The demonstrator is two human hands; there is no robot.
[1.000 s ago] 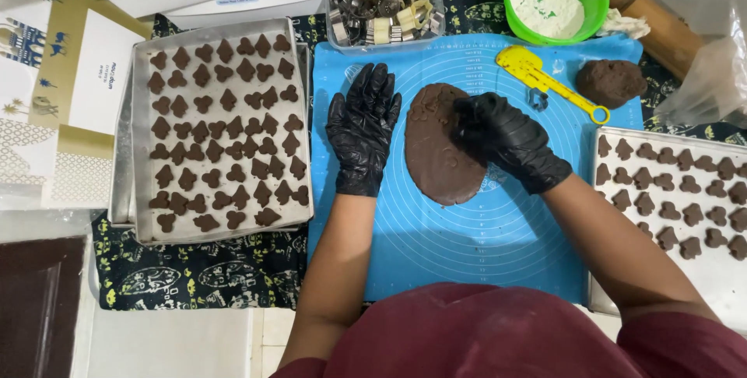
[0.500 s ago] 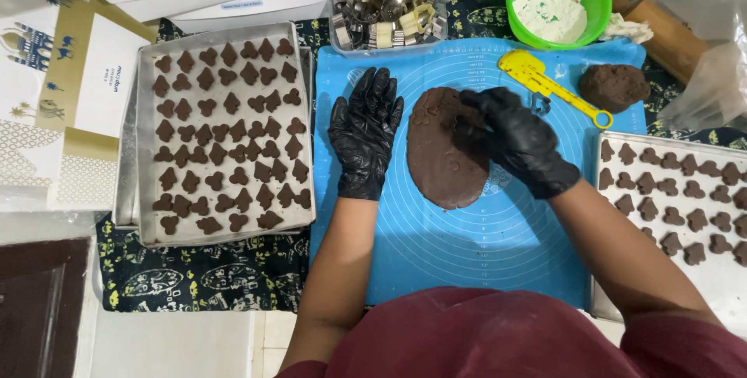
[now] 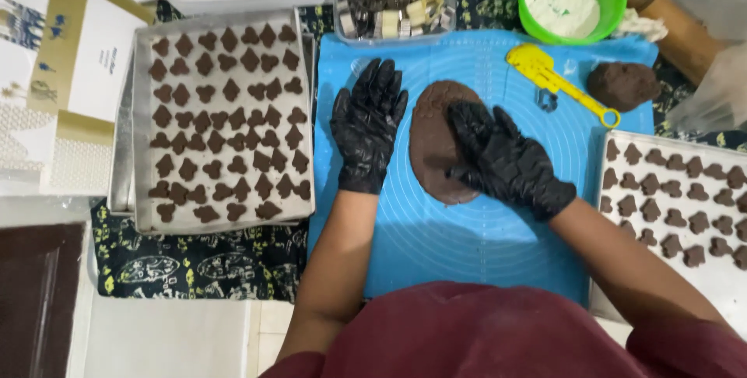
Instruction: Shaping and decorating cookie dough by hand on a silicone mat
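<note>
Dough slab (image 3: pixel 434 144) mid-frame lies flattened but uncut, right hand (image 3: pixel 506 161) spread pressing it, left hand (image 3: pixel 367 125) flat beside.

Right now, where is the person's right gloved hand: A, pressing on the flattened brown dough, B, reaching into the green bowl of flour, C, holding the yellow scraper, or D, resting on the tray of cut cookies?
A: the right hand lies on the flattened dough on the blue mat, while the yellow scraper lies untouched beside it.
</note>
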